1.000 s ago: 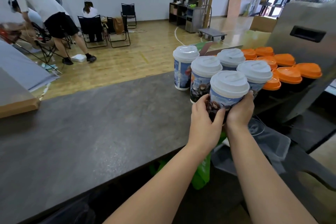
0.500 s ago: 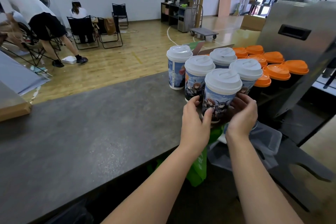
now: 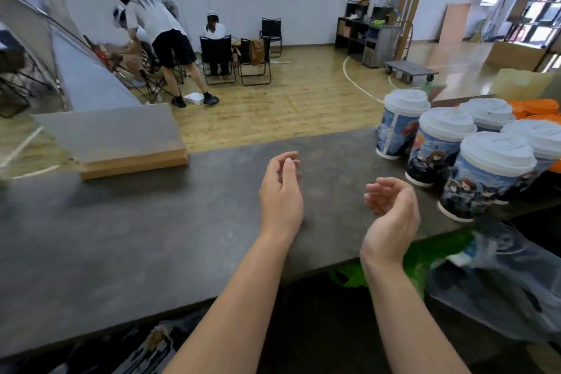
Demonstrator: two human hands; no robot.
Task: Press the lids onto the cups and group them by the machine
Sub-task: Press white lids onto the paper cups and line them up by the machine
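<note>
Five lidded cups [image 3: 485, 173] stand grouped on the desk [image 3: 121, 237]. Left of them, left hand [image 3: 280, 191] and right hand [image 3: 391, 215] hover, each grip relaxed and holding nothing. Grouping appears complete.

Lidded cups [image 3: 473, 155] bunched on the counter [image 3: 151, 237] around 2 o'clock, orange lids [image 3: 537, 109] right behind them.

no readable text, cup prints illegible
</note>
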